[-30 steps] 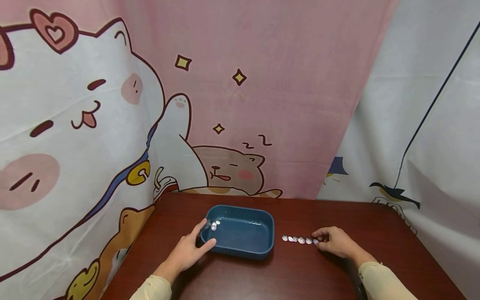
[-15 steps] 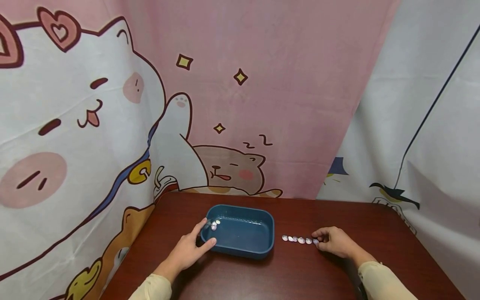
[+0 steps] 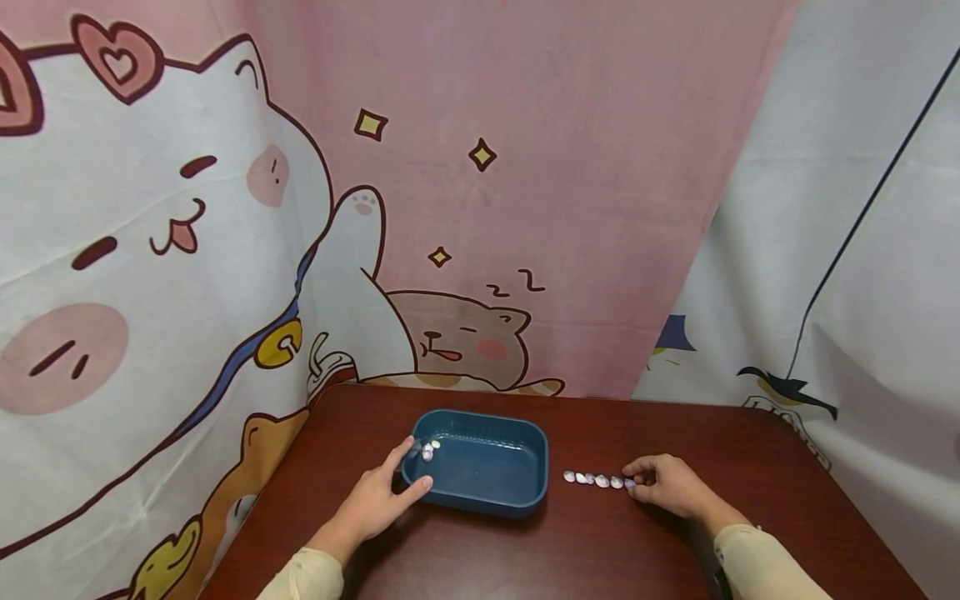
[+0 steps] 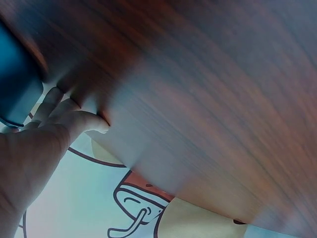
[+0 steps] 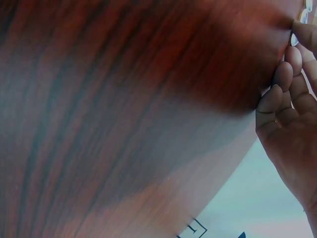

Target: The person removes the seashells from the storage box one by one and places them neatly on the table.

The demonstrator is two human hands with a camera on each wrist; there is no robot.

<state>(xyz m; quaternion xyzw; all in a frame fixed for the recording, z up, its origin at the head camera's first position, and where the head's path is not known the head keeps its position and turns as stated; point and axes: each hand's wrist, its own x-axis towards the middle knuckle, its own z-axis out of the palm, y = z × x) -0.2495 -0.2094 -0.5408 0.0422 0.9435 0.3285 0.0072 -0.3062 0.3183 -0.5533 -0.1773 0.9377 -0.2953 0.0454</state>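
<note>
In the head view, several small pale purple-white shells (image 3: 602, 481) lie in a row on the table, to the right of a blue rectangular tray (image 3: 480, 502). My right hand (image 3: 675, 485) pinches the rightmost shell (image 3: 629, 483) between thumb and fingers at the row's end. Part of that pinched shell (image 5: 294, 39) shows in the right wrist view, its other fingers curled beside it. My left hand (image 3: 378, 496) rests at the tray's left end with thumb and fingers spread, fingertips right at the rim. Inside the tray's left end lie a few more shells (image 3: 427, 452).
The dark red-brown wooden table (image 3: 600, 550) reaches back to a printed cloth (image 3: 570, 208) with cartoon cats. A whitish cloth (image 3: 885, 275) hangs along the right side.
</note>
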